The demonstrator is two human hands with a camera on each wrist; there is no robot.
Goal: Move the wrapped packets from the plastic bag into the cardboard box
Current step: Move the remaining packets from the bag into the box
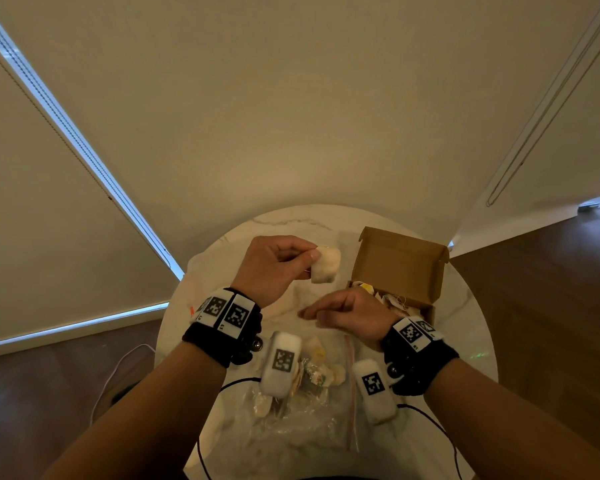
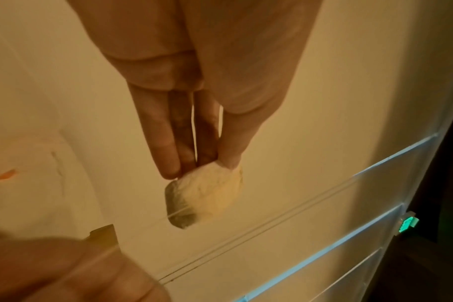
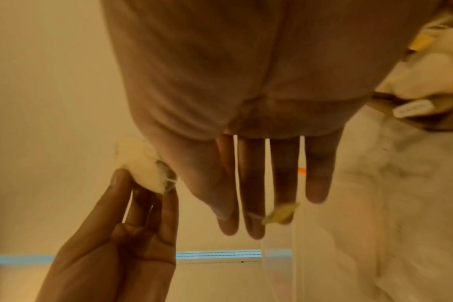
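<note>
The left hand [image 1: 274, 265] fingers pinch a white wrapped packet [image 1: 326, 265] aloft at frame centre, left of the open brown cardboard box [image 1: 400, 265], evidently for transfer; right hand [image 1: 343, 313] fingers lie straight, hold on the small yellow tag [image 3: 279, 213] indeterminable.

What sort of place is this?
Probably a room in a home, not a lab: small round marble table, roller blinds over the windows, wood floor.

A round marble table [image 1: 471, 334] fills the lower centre of the head view. Pale blinds [image 1: 291, 98] hang behind it, with a bright gap [image 1: 66, 133] running down the left and a bead chain [image 1: 548, 109] at upper right. Wood floor [image 1: 551, 289] shows at both sides, with a white cable [image 1: 111, 375] lying at lower left.
</note>
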